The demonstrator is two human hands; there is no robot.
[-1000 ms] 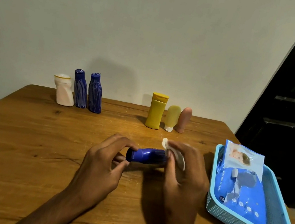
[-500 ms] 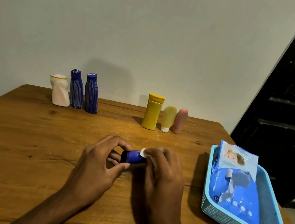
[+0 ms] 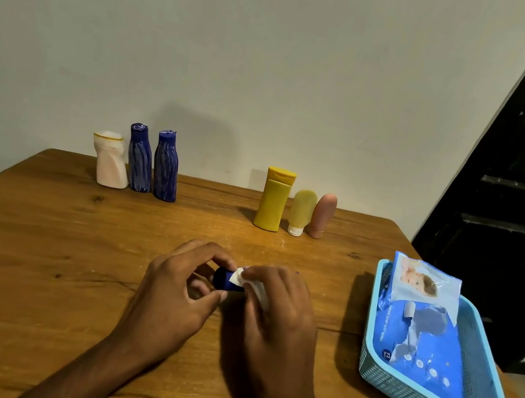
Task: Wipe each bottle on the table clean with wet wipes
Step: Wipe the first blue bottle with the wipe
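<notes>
Item in hand: blue bottle [image 3: 223,279], lying sideways over the worktop [image 3: 37,248], in front of the yellow bottle [image 3: 274,199] and well nearer me.

Left hand [image 3: 176,292]: fingers curled, thumb and fingertips pinching the bottle's left end.

Right hand [image 3: 277,309]: fingers curled over a white wipe [image 3: 239,278], pressing it round the bottle's body; most of the bottle is hidden under this hand.

Stock awaiting or done, I cannot tell which:
- Tube [image 3: 302,212], pale yellow, cap down, just right of the yellow bottle.
- Pink tube [image 3: 322,214], right of that again.
- White bottle [image 3: 110,161] and two striped bottles [image 3: 152,163], upright in a row, well left of the yellow bottle.

Supply: basket [image 3: 402,392], far right of the yellow bottle and nearer me, holding the wipes pack [image 3: 420,329].

Method note, my judgement: I should hold the left pinch firm and twist the bottle in it while the wipe runs end to end, so every side gets covered. The pinched end needs a change of grip, or it stays dirty. Light pressure only; a wet bottle may slip.
</notes>
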